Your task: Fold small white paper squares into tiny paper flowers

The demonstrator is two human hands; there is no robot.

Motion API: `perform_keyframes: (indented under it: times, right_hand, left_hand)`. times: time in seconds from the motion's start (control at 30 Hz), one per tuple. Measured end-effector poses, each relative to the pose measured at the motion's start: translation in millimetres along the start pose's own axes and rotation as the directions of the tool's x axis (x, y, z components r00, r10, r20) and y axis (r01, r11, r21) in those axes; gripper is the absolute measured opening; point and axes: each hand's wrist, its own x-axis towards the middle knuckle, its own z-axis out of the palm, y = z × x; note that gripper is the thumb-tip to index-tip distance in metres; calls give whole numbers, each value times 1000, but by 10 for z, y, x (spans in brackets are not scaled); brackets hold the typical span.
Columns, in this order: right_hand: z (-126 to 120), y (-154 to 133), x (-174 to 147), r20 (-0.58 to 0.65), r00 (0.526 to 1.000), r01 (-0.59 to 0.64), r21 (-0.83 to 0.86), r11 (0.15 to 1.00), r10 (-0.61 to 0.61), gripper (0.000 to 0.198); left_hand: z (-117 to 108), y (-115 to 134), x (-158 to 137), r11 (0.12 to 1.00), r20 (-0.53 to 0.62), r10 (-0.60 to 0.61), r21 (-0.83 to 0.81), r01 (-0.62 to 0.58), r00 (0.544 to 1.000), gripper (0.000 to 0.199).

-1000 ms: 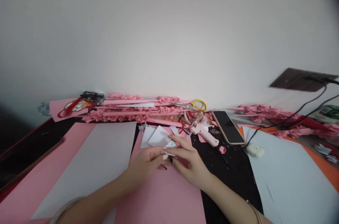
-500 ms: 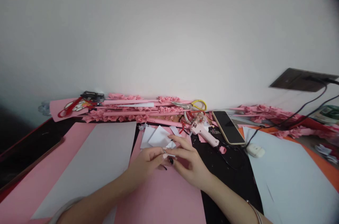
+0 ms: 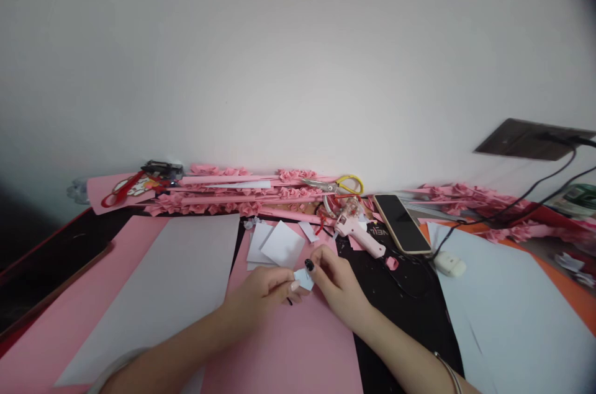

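Pale wall (image 3: 298, 59) rises beyond our black tabletop (image 3: 400, 307), where a pink paper sheet (image 3: 284, 357) lies beneath our hands. We set the clock face on the small folded white paper (image 3: 304, 280), with twelve toward the wall.

Our left hand (image 3: 254, 295), at nine o'clock, pinches the paper's near-left end between thumb and forefinger. Our right hand (image 3: 342, 285), at three, has its fingers curled and pinches the opposite edge with the thumb against it; we cannot see how the fingers behind it bear. Thus the paper is held between both hands, above the pink sheet.

Half a second ago our right fingers stretched across the paper, covering much of it; now they are drawn in and a broad face of it shows toward us. We judge that the handling has passed from pressing across the piece to gripping it by its edges. With those fingers withdrawn, the white paper squares (image 3: 282, 245) near ten o'clock and the white paper strip (image 3: 308, 231) at twelve show more fully.

Elsewhere, nothing seems moved: pink glue gun (image 3: 361, 237) at two, smartphone (image 3: 403, 224) beyond it, yellow-handled scissors (image 3: 331, 187) at one.
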Motion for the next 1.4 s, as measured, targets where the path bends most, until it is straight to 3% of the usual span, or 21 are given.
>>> perform_keyframes:
  times: [0.13,0.3,0.5,0.83,1.13,1.4]
  right_hand:
    - [-3,19,11,86,996,14,-50,999,-10,29]
    - [-5,14,18,89,994,58,-25,998,-56,32]
    - [2,9,4,111,994,12,-27,1000,-9,28]
    - [-34,-60,14,251,961,152,-139,978,-114,24]
    - [5,-101,-45,236,961,211,-285,935,-145,26]
    - [-26,-41,7,148,985,104,-127,986,-85,28]
  left_hand:
    - [-2,-6,-7,999,0,35,9,-35,999,24]
    - [-4,-1,-7,1000,11,20,11,-20,1000,23]
    - [-1,6,-8,1000,5,30,4,-30,1000,22]
    - [-4,85,-24,965,37,72,251,-79,997,25]
    - [3,116,-37,991,75,58,119,-67,995,23]
    - [12,50,-11,1000,26,12,-25,-11,1000,24]
